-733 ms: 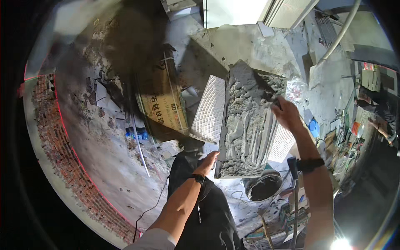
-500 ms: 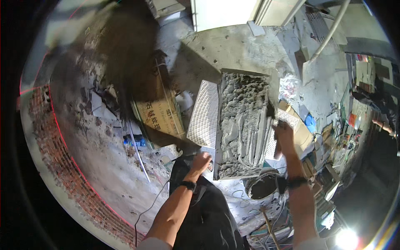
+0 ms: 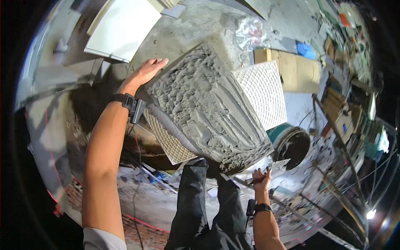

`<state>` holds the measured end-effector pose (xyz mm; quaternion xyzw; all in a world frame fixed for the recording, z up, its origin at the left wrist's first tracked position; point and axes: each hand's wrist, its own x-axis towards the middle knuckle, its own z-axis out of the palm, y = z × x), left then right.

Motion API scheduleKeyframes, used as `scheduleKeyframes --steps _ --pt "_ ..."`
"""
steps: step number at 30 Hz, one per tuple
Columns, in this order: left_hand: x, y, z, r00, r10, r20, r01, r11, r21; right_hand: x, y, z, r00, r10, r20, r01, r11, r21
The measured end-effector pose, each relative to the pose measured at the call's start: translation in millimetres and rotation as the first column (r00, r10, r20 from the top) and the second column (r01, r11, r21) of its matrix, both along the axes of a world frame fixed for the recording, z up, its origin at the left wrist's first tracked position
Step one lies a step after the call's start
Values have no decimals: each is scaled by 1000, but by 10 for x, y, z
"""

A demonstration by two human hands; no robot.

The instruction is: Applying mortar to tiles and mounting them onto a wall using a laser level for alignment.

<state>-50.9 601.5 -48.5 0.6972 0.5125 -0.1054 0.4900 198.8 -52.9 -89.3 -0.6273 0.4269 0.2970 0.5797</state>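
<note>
A tile slab (image 3: 208, 108) is thickly coated with lumpy grey mortar, with long smooth grooves along its right side. My left hand (image 3: 148, 71) is open at the slab's upper left edge, fingers extended. My right hand (image 3: 261, 179) is closed on a trowel (image 3: 281, 163) just past the slab's bottom right corner; the tool is partly hidden. White grid-patterned panels show out from under or beside the slab, one to the right (image 3: 260, 93), one at lower left (image 3: 166, 137).
A dark mortar bucket (image 3: 298, 148) stands right of the slab. Behind are a cardboard box (image 3: 300, 73), white boards (image 3: 121, 29) and crumpled plastic (image 3: 250, 35). My dark-trousered legs are below. Poles, cables and rubble (image 3: 341, 116) crowd the right; a lamp (image 3: 371, 213) glows at lower right.
The view has turned, so the slab now lies diagonally. My left hand has gone from its lower edge to the upper left edge; my right hand from the right side down to the bottom right corner.
</note>
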Motion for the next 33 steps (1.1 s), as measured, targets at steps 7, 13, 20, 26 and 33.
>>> scheduleKeyframes --steps 7,13,20,26,33 --pt "312 -2 -68 999 32 11 -26 934 -357 -149 343 -125 994 -63 91 46 982 183" --pt "308 10 -128 998 41 -37 -52 925 -377 -71 594 -57 991 89 98 -110 965 239" --pt "36 -211 -77 977 179 120 -151 966 -211 271 810 348 936 335 111 -347 931 116" --pt "-585 -861 292 890 448 -85 -456 884 -107 1158 1379 886 903 300 308 -333 941 60" --pt "-1159 -2469 -159 328 936 -128 -935 302 -186 2041 2732 909 666 620 415 -672 740 -28"
